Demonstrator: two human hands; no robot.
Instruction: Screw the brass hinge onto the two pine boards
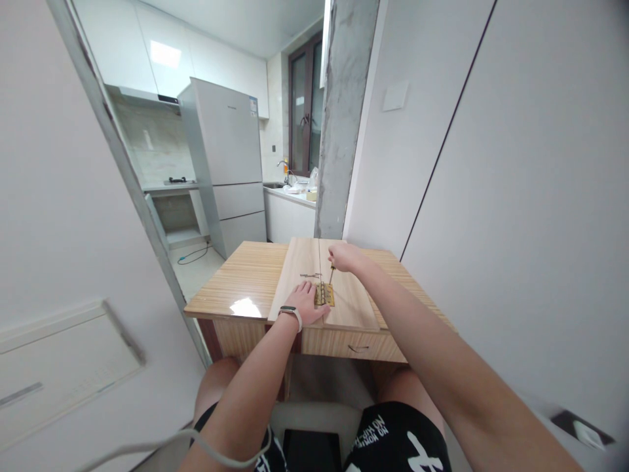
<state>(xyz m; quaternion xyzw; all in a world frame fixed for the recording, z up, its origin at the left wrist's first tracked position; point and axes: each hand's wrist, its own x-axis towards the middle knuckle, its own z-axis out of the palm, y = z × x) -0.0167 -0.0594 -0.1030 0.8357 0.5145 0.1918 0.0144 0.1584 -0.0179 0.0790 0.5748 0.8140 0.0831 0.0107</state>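
Two pale wooden boards (pixel 351 308) lie side by side on the desk, and a brass-coloured hinge (pixel 328 295) spans the seam between them. My left hand (pixel 305 303) is spread flat over the left board and the hinge's left leaf, partly covering it. Wrapped round the handle of a screwdriver (pixel 331 273), my right hand (pixel 345 257) is closed above the right board. The screwdriver stands nearly upright, its shaft reaching down to the hinge's upper right corner. Whether a screw sits under its tip is too small to tell. Several screws (pixel 310 275) lie on the boards just behind the hinge.
The striped wooden desk (pixel 236 275) has a drawer with a metal handle (pixel 358 348) at its front. A wall (pixel 491 164) runs close on the right. Beyond the desk stand a grey fridge (pixel 230 137) and a sink counter (pixel 292 213). A pale cable (pixel 187 436) hangs near my left arm.
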